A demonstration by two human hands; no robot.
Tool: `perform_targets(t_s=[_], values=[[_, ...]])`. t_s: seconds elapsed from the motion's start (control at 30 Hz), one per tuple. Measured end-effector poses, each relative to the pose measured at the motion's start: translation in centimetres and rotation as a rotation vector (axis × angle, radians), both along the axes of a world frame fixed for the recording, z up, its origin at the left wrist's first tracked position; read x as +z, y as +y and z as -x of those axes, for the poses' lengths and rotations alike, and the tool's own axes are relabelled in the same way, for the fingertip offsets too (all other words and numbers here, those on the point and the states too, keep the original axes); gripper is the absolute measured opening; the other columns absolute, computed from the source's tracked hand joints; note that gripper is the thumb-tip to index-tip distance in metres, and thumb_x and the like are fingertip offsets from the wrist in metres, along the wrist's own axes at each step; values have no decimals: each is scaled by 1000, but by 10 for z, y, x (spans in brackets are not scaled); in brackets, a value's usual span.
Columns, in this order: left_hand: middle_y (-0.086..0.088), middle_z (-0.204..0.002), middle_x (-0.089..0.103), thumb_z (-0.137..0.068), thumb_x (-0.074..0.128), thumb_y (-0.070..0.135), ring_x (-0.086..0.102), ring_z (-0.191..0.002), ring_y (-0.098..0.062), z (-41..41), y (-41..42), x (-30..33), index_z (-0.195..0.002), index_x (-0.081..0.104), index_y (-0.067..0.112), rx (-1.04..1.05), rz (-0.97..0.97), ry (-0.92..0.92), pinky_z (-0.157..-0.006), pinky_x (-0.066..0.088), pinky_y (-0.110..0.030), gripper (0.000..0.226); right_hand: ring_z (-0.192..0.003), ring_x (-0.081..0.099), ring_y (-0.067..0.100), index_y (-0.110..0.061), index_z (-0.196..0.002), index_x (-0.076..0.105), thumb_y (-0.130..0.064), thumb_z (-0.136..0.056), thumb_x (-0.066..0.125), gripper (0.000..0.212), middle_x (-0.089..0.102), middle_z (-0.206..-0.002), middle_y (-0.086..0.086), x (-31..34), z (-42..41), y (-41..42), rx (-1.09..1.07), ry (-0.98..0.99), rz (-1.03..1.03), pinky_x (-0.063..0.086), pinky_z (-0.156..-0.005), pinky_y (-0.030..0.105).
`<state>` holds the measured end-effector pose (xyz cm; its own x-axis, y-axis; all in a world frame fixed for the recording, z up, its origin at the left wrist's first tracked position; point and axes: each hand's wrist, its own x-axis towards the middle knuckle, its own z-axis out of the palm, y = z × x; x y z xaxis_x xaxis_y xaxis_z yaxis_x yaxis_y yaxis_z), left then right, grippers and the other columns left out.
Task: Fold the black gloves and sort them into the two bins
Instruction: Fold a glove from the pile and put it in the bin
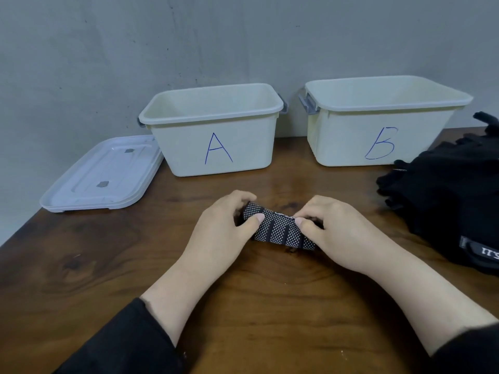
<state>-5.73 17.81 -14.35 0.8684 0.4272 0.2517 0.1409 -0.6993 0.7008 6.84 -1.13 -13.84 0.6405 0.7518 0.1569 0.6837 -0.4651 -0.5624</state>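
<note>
Spanning your view is the table (81, 265) — bins A (216, 147) and B (378, 136) at its back edge, glove pile (445, 201) at the right edge. Your left hand (221, 233) and right hand (337, 233) pinch a folded glove (280, 230) mid-table.

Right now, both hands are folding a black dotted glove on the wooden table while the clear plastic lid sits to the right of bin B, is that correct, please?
Not quite: the clear plastic lid lies left of the cream plastic bin marked A, as the head view shows. Both hands, left hand and right hand, do hold the black dotted glove on the wooden table.
</note>
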Motion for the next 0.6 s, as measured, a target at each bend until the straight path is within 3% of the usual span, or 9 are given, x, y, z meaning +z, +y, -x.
perform_targets(t_s=[0.1, 0.17, 0.3, 0.43, 0.5, 0.6], values=[[22, -110, 55, -90, 67, 38, 52, -106, 1, -1, 4, -4, -111, 65, 38, -47, -126, -10, -94, 39, -23, 21, -103, 56, -1, -31, -118, 72, -31, -102, 53, 24, 62, -107, -20, -1, 1, 2, 20, -22, 30, 42, -94, 20], [22, -115, 53, -93, 61, 42, 47, -112, -2, 0, 6, -5, -115, 67, 39, -85, -214, 77, -103, 33, -32, 23, -105, 56, -1, -30, -121, 70, -28, -103, 53, 25, 64, -111, -19, 1, 4, 4, 41, 3, 37, 41, -93, 16], [22, -123, 52, -98, 51, 47, 40, -119, -3, -4, 7, -9, -126, 64, 39, -89, -311, 161, -101, 22, -29, 32, -100, 60, -6, -37, -116, 71, -34, -100, 59, 20, 66, -107, -23, 11, -1, 10, 58, 96, 102, 45, -89, 18], [22, -125, 53, -98, 51, 48, 40, -119, -3, -4, 8, -11, -126, 64, 39, -93, -313, 145, -98, 21, -28, 32, -78, 62, -18, -27, -123, 70, -27, -92, 73, 31, 70, -92, -21, 32, -16, 21, 114, 252, 234, 43, -72, 1], [21, -125, 53, -98, 52, 47, 40, -119, -4, -3, 8, -11, -126, 64, 37, -99, -308, 125, -99, 21, -28, 32, -88, 64, -14, -24, -125, 70, -25, -89, 76, 36, 72, -103, -18, 42, -22, 31, 163, 285, 338, 44, -80, 3], [21, -124, 54, -97, 54, 48, 40, -120, -4, -2, 9, -12, -124, 65, 37, -101, -303, 104, -99, 22, -29, 31, -101, 68, 3, -26, -116, 75, -24, -86, 78, 31, 75, -106, -11, 52, -27, 46, 208, 308, 465, 51, -96, 23]])
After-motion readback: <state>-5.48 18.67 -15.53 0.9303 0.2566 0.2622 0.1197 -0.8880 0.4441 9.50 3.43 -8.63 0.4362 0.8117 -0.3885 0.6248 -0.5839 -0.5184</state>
